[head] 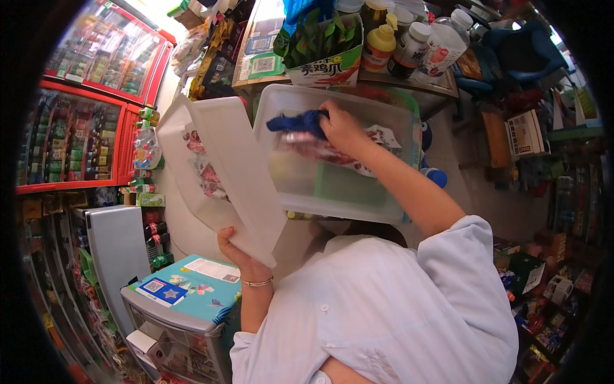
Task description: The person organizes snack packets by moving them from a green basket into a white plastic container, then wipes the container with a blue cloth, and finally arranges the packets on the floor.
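Note:
A translucent white plastic tub (225,168), tilted on its side at the left, is held at its lower edge by my left hand (240,252). Red-and-white printed packets (208,177) show in it. My right hand (343,127) grips a dark blue cloth (297,122) above a second translucent container (288,197). More red-and-white material (383,137), partly blurred, lies in or on that container, under my hand and forearm. A green area shows through its lower part.
Beyond the container, a wooden table (441,84) bears a box of green packets (324,69), a yellow pump bottle (380,45) and several jars. A teal-topped drawer cabinet (196,288) stands at lower left. Red-framed drink coolers (120,139) line the left; a blue-capped bottle (435,176) is at right.

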Demonstrator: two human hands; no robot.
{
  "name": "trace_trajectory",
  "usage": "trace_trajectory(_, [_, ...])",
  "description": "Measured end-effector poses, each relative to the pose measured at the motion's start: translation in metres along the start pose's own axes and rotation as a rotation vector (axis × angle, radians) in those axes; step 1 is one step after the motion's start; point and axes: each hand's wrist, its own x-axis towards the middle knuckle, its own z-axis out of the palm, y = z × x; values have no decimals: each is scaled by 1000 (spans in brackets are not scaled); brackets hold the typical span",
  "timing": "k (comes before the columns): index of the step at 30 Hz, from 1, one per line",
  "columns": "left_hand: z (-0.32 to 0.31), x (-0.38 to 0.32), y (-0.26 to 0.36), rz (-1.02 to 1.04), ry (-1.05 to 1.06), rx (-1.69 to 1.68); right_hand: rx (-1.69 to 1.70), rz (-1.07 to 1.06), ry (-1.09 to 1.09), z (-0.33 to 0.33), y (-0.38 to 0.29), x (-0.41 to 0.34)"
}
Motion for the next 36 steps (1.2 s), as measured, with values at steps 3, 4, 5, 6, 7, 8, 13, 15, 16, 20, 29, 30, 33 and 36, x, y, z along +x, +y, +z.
trace_trajectory(3, [0, 0, 0, -17, -30, 0, 200, -66, -224, 8, -9, -30])
trace_trajectory(4, [0, -1, 1, -24, -46, -5, 232, -81, -263, 8, -19, -40])
trace_trajectory(5, [-3, 0, 1, -27, -44, -16, 264, -96, -304, 5, -32, -47])
trace_trajectory(6, [-6, 2, 3, -28, -45, -24, 273, -38, -277, -4, -46, -49])
trace_trajectory(7, [-8, 2, 3, -29, -45, -33, 217, -154, -171, -1, -48, -46])
trace_trajectory(8, [-8, 0, 4, -26, -34, -32, 161, -269, -66, 2, -47, -39])
trace_trajectory(13, [8, -3, 1, -34, -27, 32, -338, -800, -40, 50, -27, -8])
trace_trajectory(15, [4, -1, 0, -39, -25, 28, -407, -775, -27, 58, -15, 7])
trace_trajectory(16, [2, 0, 0, -43, -25, 26, -442, -783, 13, 55, -7, 17])
trace_trajectory(20, [0, 2, -5, 30, 37, 27, -583, -728, -1, 43, -5, 21])
trace_trajectory(29, [-3, 4, -3, 6, 77, 5, -568, -511, 25, 5, -26, 2])
trace_trajectory(30, [-4, 4, -2, -6, 64, 12, -524, -573, 82, 2, -33, 2])
trace_trajectory(33, [-3, 3, 1, -51, 4, 15, -522, -950, 153, 6, -49, 19])
trace_trajectory(36, [-1, 4, 1, -53, -3, 50, -778, -912, 90, 12, -29, 44])
